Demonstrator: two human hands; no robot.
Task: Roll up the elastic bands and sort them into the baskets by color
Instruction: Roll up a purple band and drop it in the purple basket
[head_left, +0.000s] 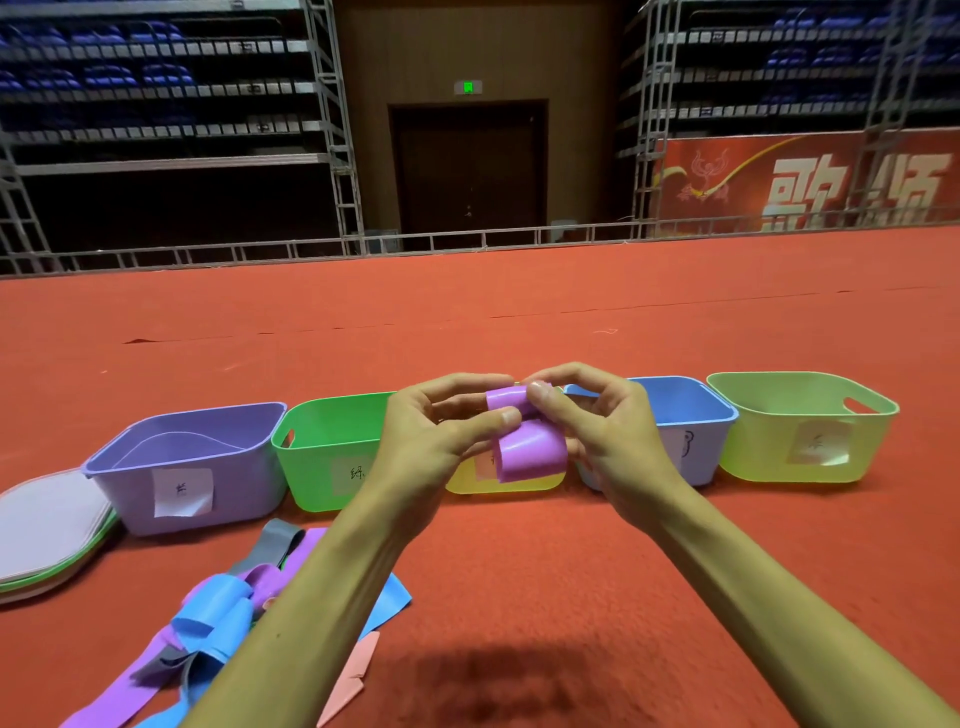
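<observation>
**Purple band mid-roll, both hands on it; purple basket lies far left**

Both hands are raised over the row of baskets, working one purple band (530, 449) between them. The left hand (436, 441) pinches it, thumb on the near face and fingers curled behind. The right hand (613, 441) pinches the top edge, thumb on the front and fingers behind. Both grips are closed tight on the band, nothing else held.

The band is in the air, not in any basket. In this view it sits in front of the yellow basket (540, 484), but depth is unclear. The rolled part is at the top between the thumbs, its axis running roughly left to right. A loose curved tail hangs below, so the roll looks unfinished.

Key relation: the purple basket (244, 488) is the leftmost in the row, well apart from the band and on the left hand's side. The green basket (311, 467) stands between it and the hands. The blue basket (691, 441) and pale green basket (769, 452) are off to the right. The left hand is likely the nearer one for the drop once the tail is wound in.

A pile of loose bands (218, 613) in blue, purple, grey and pink lies on the red carpet (545, 571) near left, partly under the left forearm.
</observation>
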